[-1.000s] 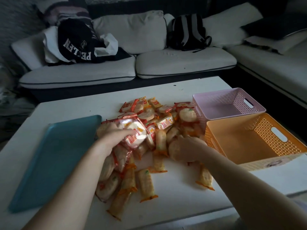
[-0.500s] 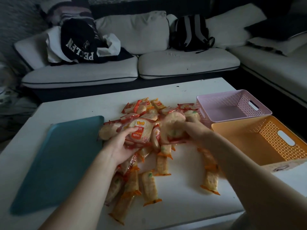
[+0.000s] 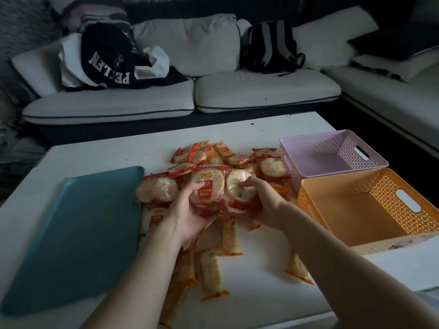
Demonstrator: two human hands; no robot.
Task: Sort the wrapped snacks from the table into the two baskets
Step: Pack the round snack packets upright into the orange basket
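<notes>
Head view shows the pink basket [image 3: 316, 150] and the orange basket [image 3: 370, 186] holding nothing, so I judge the sorting barely begun. The pile of wrapped snacks [image 3: 211, 271] lies on the surface [image 3: 261, 293]. The left hand [image 3: 187, 210] grips one round packet [image 3: 209, 184] and the right hand [image 3: 263, 203] pinches another round packet [image 3: 240, 184], side by side just above the pile.

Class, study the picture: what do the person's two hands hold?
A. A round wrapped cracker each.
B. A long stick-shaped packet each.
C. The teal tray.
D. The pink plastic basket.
A: the left hand grips a round cracker in a red-printed wrapper, and the right hand grips a second round wrapped cracker, side by side.
</notes>
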